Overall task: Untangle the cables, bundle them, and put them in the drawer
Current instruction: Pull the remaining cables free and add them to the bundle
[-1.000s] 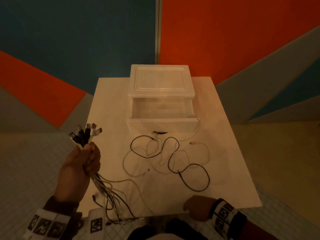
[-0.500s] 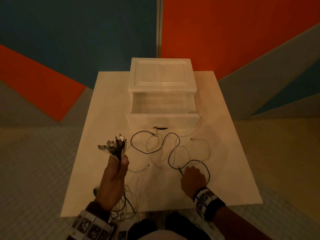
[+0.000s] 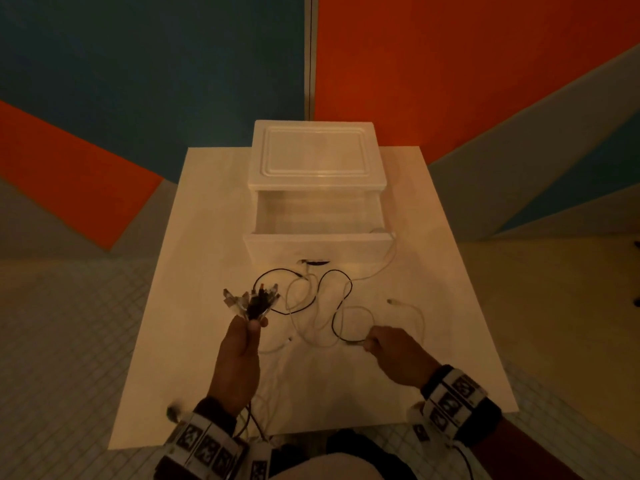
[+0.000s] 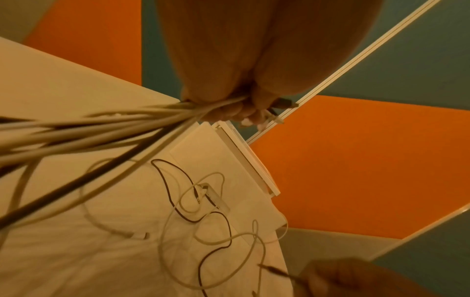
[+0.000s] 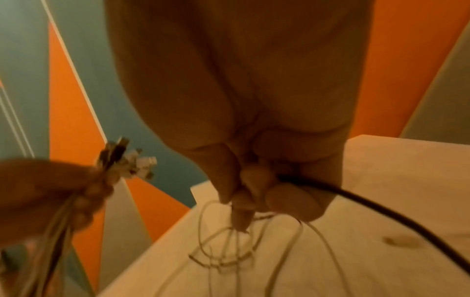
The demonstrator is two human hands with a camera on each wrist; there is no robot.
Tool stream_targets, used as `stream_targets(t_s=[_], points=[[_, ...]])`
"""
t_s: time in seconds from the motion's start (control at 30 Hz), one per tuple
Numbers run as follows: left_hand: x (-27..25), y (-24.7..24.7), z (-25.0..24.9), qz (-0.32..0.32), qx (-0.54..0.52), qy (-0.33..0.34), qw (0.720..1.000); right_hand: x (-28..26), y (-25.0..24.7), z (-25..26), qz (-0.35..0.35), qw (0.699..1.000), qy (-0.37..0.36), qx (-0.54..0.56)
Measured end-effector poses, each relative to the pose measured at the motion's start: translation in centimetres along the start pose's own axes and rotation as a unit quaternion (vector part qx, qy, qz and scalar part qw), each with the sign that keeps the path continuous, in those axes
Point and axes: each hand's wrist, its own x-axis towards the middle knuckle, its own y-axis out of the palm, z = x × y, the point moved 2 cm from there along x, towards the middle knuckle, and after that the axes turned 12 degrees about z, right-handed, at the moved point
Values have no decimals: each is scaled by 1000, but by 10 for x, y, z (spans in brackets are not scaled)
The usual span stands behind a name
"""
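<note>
My left hand (image 3: 242,341) grips a bundle of white and black cables (image 4: 101,128) upright over the table's near left, the plugs (image 3: 252,299) fanning out above my fist and the tails hanging off the front edge. My right hand (image 3: 388,344) pinches the end of a thin black cable (image 3: 337,317) just above the table. That black cable (image 4: 203,217) loops through loose white cables (image 3: 304,320) lying in front of the drawer. The white plastic drawer (image 3: 318,220) stands pulled out, with nothing visible inside it.
The drawer unit's lid (image 3: 315,150) sits at the back of the white table (image 3: 207,237). A white cable (image 3: 384,265) drapes over the drawer's right front corner. A white plug (image 3: 393,301) lies right of the tangle. Tiled floor surrounds the table.
My left hand carried the bundle from beside the table's left edge to over the table. My right hand rose from the front edge, reached the black cable and now pinches its end.
</note>
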Motion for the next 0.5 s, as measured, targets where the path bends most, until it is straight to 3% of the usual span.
stream_targets(t_s=[0.1,0.2,0.3,0.5], points=[[7,5,5,16,43,-17,999,-9,-17,36,-10,989,-60,132],[12,11,3,21,91,-14,996,-11,-22,77,7,929,-148,339],[16,17,-2,40,137,-12,990,3,-17,104,11,907,-183,379],[17,28,-16,70,20,22,997,26,0,132,-63,909,-174,373]])
